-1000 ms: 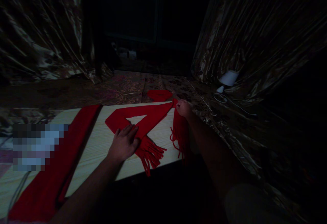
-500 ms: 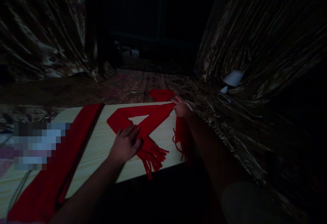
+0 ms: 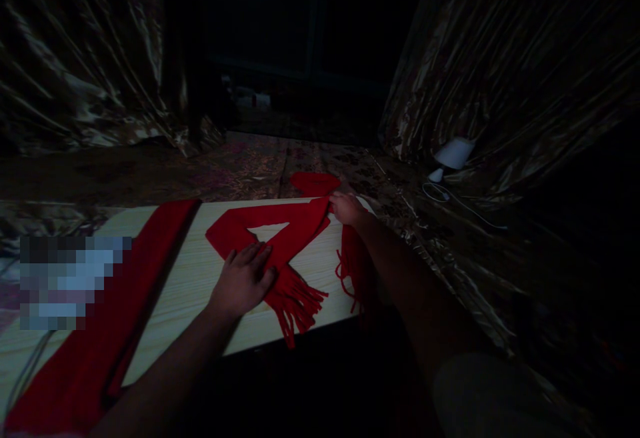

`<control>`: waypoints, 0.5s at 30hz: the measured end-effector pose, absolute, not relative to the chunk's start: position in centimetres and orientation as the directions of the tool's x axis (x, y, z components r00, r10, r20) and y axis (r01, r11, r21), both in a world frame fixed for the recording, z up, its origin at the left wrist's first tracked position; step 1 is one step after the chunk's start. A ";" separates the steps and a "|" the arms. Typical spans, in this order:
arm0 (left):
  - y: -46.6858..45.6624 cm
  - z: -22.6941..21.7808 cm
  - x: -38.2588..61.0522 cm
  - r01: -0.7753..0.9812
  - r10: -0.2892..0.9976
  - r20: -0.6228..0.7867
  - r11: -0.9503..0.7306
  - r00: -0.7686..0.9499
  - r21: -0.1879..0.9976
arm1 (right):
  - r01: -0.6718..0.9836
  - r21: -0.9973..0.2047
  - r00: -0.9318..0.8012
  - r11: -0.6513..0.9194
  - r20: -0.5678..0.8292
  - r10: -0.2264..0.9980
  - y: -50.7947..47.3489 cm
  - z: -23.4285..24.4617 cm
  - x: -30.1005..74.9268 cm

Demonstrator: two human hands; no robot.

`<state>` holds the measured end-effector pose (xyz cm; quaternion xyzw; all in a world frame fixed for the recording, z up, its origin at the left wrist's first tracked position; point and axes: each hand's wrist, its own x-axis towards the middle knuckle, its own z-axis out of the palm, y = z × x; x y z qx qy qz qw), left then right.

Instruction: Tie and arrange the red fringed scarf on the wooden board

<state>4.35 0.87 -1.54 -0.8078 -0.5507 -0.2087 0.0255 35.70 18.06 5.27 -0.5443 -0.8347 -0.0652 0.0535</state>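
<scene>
My left grip (image 3: 241,285) lies flat, fingers spread, on the red fringed scarf (image 3: 296,241) across the worktop (image 3: 187,305); my right grip (image 3: 349,209) curls at its far fold, pinching or not I can't tell. Its long axis bends around a triangular gap, one fringe pointing nearward and rightward.

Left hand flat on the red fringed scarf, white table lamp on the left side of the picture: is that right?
Not quite: the head view shows the white table lamp on the right side of the picture, not the left. The left hand does lie flat on the red fringed scarf.
</scene>
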 end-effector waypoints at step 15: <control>0.9 -1.5 4.3 0.899 0.882 0.355 -0.394 0.311 0.190 | 0.889 -0.358 -0.309 0.286 -0.008 0.951 19.2 5.8 35.0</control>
